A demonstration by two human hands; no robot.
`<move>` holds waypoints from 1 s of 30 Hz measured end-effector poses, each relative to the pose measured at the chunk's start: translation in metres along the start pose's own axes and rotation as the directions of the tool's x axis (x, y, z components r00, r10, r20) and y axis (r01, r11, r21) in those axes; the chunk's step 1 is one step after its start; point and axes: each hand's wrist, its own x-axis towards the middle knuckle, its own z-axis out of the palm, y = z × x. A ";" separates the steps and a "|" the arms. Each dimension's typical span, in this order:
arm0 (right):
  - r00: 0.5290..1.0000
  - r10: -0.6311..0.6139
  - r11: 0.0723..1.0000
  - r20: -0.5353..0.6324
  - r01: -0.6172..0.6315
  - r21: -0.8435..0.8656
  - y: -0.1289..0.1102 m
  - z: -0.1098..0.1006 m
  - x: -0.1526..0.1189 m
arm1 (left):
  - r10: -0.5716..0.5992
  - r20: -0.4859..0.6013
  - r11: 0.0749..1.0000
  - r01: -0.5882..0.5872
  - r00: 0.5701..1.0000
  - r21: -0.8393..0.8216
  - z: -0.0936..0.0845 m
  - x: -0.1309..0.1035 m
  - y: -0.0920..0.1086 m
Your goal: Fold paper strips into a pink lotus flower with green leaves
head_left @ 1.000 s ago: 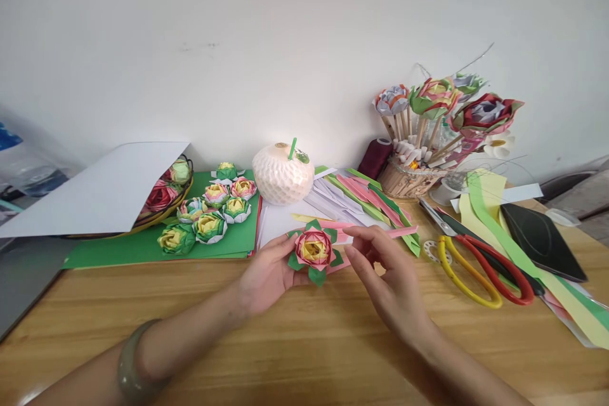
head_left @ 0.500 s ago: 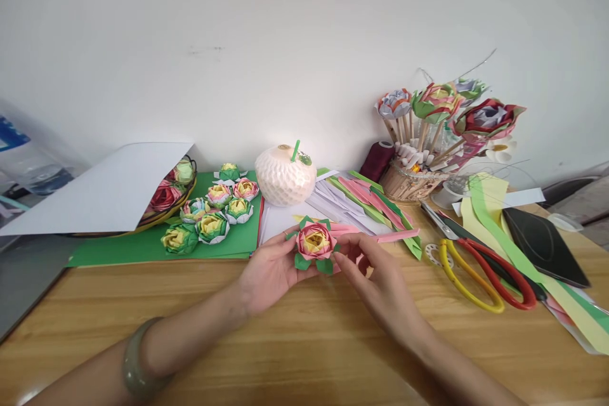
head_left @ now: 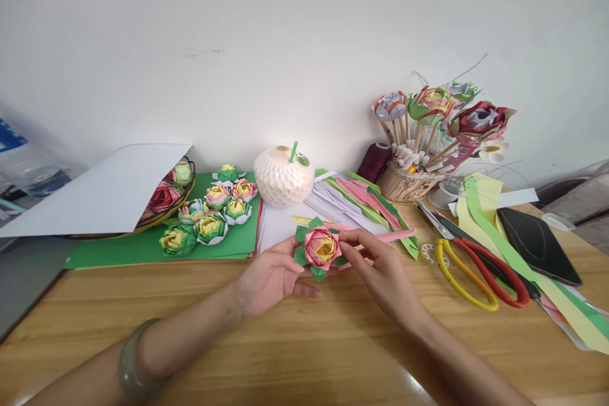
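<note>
- A pink paper flower (head_left: 321,247) with a yellow heart and green leaves (head_left: 318,273) is held above the near middle of the table (head_left: 285,342), between the two hands.
- By the right hand (head_left: 383,279), the flower's right edge is pinched narrowly between thumb and fingertips; a second ago, a gap was left between these fingertips and the flower.
- The left hand (head_left: 269,276) is held at the flower's left side, palm up, and is loosened: half a second ago the flower was cupped in it, while now its lower fingers are seen stretched out below the leaves. Whether the flower is touched by the fingers behind it cannot be told.
- The flower is turned and tipped compared with half a second ago: its yellow heart is now shown off-centre to the right, and more pink petals are exposed on the left.
- A bangle (head_left: 137,361) is worn on the left wrist.
- At far left, finished paper flowers (head_left: 210,228) are set out on green paper (head_left: 114,255), unchanged.
- Beyond the hands, a white textured pot (head_left: 284,181) and, to its right, loose paper strips (head_left: 366,193) are left in place.
- At right, scissors (head_left: 459,242) are laid near a black tablet (head_left: 540,244); behind them, a basket (head_left: 404,185) is filled with paper flowers on sticks. Neither is disturbed.
</note>
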 end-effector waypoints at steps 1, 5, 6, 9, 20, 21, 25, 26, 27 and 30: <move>1.000 0.001 1.000 0.010 -0.001 0.024 0.000 0.000 0.000 | -0.009 0.022 1.000 0.009 1.000 -0.011 0.000 0.000 0.001; 0.999 -0.025 0.996 0.038 0.022 0.082 -0.001 -0.001 0.000 | -0.022 0.023 0.999 0.023 0.999 -0.040 0.001 0.001 0.001; 0.998 -0.040 0.996 0.042 0.037 0.076 -0.002 -0.002 0.000 | -0.022 0.011 0.999 0.023 1.000 -0.040 0.001 0.001 0.001; 0.995 -0.074 0.995 0.069 0.070 0.067 -0.003 -0.002 -0.001 | -0.042 -0.022 0.999 0.041 0.999 -0.028 0.002 -0.001 0.001; 0.984 -0.095 0.995 0.153 0.087 0.057 -0.003 -0.002 -0.003 | -0.103 -0.077 0.993 0.097 0.992 -0.074 0.004 -0.001 0.002; 0.983 -0.093 0.995 0.155 0.085 0.056 -0.004 -0.002 -0.003 | -0.112 -0.073 0.991 0.106 0.991 -0.078 0.003 0.000 0.003; 0.982 -0.086 0.995 0.171 0.074 0.073 -0.007 -0.001 -0.003 | -0.155 -0.071 0.987 0.152 0.985 -0.047 0.003 -0.001 0.002; 0.980 -0.085 0.994 0.179 0.072 0.078 -0.007 -0.001 -0.003 | -0.157 -0.083 0.988 0.155 0.984 -0.024 0.003 -0.002 0.002; 0.979 -0.084 0.994 0.188 0.070 0.082 -0.007 -0.001 -0.003 | -0.152 -0.098 0.988 0.153 0.983 0.002 0.003 -0.002 0.001; 0.983 -0.073 0.995 0.168 0.060 0.082 -0.006 -0.001 -0.002 | -0.105 -0.133 0.990 0.116 0.985 0.077 0.004 -0.003 -0.002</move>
